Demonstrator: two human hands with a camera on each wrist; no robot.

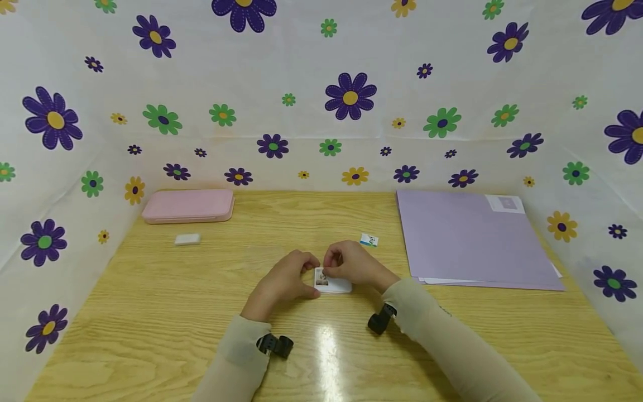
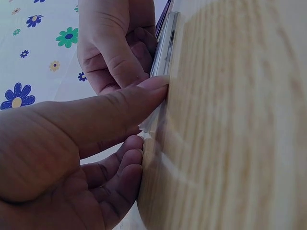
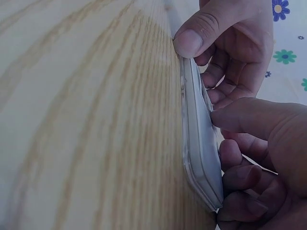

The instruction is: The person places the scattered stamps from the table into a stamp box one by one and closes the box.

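Observation:
A flat white case [image 1: 340,285] with rounded corners lies on the table between the hands. In the right wrist view its white side wall [image 3: 197,124] and a clear lower rim show. A small dark-and-light picture [image 1: 321,281] sits on the case's left end. My left hand [image 1: 288,276] holds that end, thumb at the near edge and fingers bent toward the far edge. The right hand [image 1: 354,262] reaches over the case from the far right, thumb and forefinger pinching at the picture's upper edge. Its other fingers are curled, and they partly hide the case.
A small printed card [image 1: 369,240] lies behind the right hand. At the back left are a pink pencil case [image 1: 190,205] and a small white block [image 1: 187,239]. A purple folder [image 1: 467,240] with papers under it covers the back right. Flowered cloth walls [image 1: 301,61] enclose the table.

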